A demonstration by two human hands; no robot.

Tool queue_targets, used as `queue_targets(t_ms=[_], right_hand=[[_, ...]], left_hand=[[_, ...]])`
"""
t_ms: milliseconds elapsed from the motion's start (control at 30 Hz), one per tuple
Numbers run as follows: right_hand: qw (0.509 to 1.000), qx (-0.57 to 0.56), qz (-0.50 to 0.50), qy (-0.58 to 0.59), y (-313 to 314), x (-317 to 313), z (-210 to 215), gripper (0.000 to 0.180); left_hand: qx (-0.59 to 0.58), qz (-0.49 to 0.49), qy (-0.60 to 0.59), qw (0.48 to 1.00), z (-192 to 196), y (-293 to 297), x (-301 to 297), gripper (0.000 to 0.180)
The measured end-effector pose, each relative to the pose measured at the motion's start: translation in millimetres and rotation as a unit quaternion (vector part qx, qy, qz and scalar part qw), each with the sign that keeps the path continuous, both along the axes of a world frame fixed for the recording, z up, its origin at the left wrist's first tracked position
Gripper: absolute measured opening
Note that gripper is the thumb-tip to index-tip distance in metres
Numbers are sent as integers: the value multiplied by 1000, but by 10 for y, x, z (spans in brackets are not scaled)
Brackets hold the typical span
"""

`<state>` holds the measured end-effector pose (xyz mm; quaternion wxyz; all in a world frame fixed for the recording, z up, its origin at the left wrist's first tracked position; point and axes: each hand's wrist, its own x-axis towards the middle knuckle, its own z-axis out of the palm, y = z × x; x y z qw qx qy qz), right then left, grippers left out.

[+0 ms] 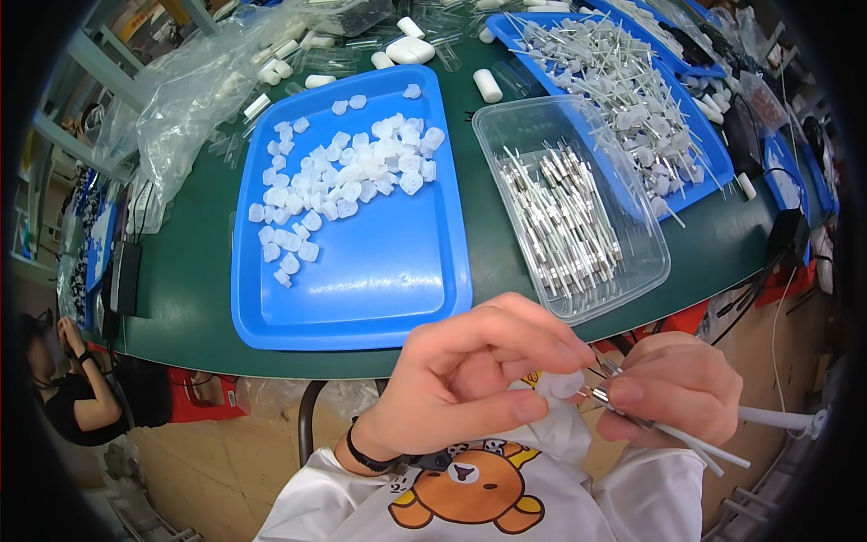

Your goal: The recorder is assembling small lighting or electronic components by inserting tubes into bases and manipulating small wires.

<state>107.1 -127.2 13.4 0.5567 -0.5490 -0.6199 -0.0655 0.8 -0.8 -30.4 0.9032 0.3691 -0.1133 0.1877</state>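
A frosted, translucent white cap (566, 386) is held aloft off the near-right corner of the blue tray (388, 303) — farther right of the tray, a bunch of slim pale rods (718, 451) slants, metal ends turned toward the cap.

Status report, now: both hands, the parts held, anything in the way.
Left hand pinching translucent white cap. Right hand gripping thin metal-ended rods. Cap close to rod tips, contact unclear. No obstruction visible between.
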Motion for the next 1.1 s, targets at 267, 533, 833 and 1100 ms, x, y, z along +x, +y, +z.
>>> queue_targets(t_ms=[267,533,833,1100], right_hand=[[1000,5,-23,-8,-16,-25,-29,32],[998,19,-64,1,-30,-69,-54,31],[999,-9,-48,11,-41,-46,-46,30],[999,-14,-47,9,-58,-32,-48,30]], left_hand=[[-18,-24,-35,999,-39,8,28,32],[-19,-21,-40,999,-33,-8,49,30],[-5,-19,-26,999,-54,20,51,30],[46,16,7,999,-54,29,37,29]])
